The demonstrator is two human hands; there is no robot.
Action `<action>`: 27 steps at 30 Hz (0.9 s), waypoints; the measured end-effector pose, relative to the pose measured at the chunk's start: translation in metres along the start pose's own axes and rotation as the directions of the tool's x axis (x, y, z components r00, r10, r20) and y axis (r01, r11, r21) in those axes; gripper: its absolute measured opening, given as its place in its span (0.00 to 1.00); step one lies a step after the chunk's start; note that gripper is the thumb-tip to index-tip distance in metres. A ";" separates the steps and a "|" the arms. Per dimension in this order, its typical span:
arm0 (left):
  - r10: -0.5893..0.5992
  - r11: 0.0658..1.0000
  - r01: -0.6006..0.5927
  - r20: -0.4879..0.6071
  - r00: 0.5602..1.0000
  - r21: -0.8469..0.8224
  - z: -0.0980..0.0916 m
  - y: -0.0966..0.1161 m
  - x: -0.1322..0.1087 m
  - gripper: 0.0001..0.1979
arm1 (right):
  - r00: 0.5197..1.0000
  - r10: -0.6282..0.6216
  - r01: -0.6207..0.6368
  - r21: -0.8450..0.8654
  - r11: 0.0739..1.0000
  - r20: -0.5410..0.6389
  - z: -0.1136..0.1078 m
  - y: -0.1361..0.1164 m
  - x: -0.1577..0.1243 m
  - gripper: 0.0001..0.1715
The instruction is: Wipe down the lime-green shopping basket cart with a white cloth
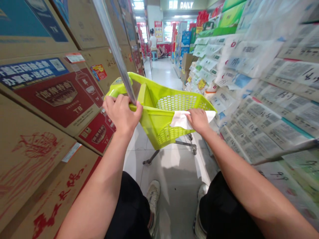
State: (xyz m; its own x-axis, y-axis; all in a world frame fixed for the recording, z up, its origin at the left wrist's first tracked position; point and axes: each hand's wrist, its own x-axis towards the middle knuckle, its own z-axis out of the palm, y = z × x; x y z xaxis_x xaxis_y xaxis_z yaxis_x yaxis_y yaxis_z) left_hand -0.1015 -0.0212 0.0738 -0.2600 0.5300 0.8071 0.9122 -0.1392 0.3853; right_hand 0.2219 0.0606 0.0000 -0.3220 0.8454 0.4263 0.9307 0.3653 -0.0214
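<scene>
A lime-green plastic shopping cart (159,124) on wheels stands in front of me in a shop aisle. My left hand (122,113) grips the cart's near rim at its left corner, beside a slanted metal pole (117,49). My right hand (198,120) presses a white cloth (180,119) flat against the cart's right rim. The basket looks empty inside. My legs in black shorts and pale shoes show below.
Stacked cardboard boxes (50,99) wall the left side. Shelves of packaged goods in plastic (261,99) line the right. The tiled aisle floor (164,71) runs ahead to a person (153,41) standing far off by red displays.
</scene>
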 end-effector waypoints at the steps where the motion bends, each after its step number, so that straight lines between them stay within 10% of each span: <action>1: 0.010 1.000 -0.010 -0.004 1.000 0.007 -0.001 0.001 -0.002 0.12 | 1.000 -0.007 0.008 0.037 0.999 -0.024 0.003 -0.003 0.003 0.30; 18: 0.019 0.999 -0.020 0.025 1.000 0.039 -0.011 0.034 -0.019 0.08 | 0.912 -0.345 0.410 0.494 0.767 -0.221 -0.003 -0.102 0.005 0.43; 27: 0.150 0.983 -0.147 0.022 0.988 -0.115 -0.020 0.074 -0.032 0.34 | 0.931 -0.260 0.362 0.544 0.757 -0.258 -0.004 -0.103 0.009 0.59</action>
State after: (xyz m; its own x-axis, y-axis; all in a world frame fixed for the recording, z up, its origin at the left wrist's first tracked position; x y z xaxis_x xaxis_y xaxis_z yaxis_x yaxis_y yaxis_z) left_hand -0.0325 -0.0650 0.0858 -0.1133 0.5212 0.8459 0.8981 -0.3104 0.3115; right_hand 0.1235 0.0293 0.0093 -0.4971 0.5911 0.6352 0.4930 0.7948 -0.3538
